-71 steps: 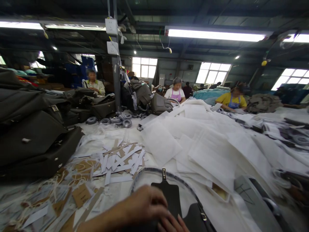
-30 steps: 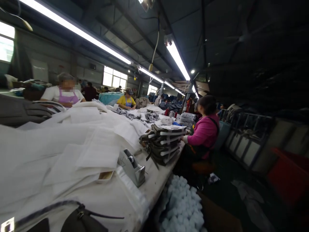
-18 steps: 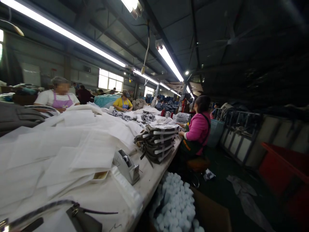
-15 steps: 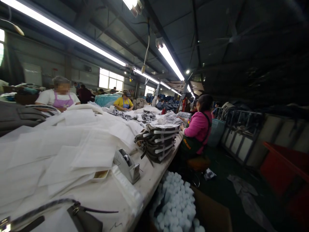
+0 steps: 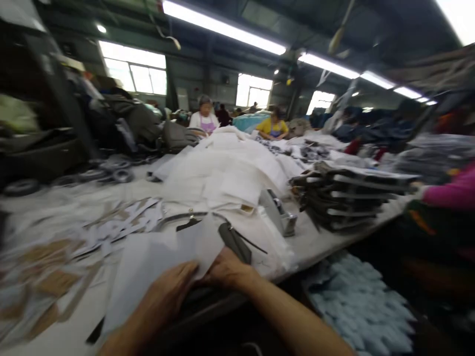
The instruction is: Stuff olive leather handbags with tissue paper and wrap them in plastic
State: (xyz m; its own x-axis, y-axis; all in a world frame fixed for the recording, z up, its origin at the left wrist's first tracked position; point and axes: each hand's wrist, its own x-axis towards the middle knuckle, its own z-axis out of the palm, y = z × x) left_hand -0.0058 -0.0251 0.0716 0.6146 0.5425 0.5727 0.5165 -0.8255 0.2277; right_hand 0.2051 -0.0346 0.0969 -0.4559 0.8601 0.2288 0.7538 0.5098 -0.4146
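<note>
My left hand (image 5: pixel 168 287) is closed on a thin white sheet (image 5: pixel 206 244) near the table's front edge, with its fingers bent over the sheet's lower part. The same sheet's right edge is gripped by my right hand (image 5: pixel 226 269), whose fingertips are partly hidden. Just beyond the hands lies a dark grey-green bag (image 5: pixel 235 242) with a curved handle, partly covered by the sheet. Another pale sheet (image 5: pixel 137 272) lies flat left of my left hand. Motion blurs the fingers somewhat.
A tape dispenser (image 5: pixel 278 212) stands right of a big heap of white sheets (image 5: pixel 230 163). Stacked dark bags (image 5: pixel 345 195) lie farther right, near a co-worker's pink sleeve (image 5: pixel 451 185). Paper scraps (image 5: pixel 55 267) cover the left side. Pale rolls (image 5: pixel 363 306) sit below the table edge.
The view has swung left and down. Both my hands, out of sight before, now show at the front edge, gripping a white sheet.
</note>
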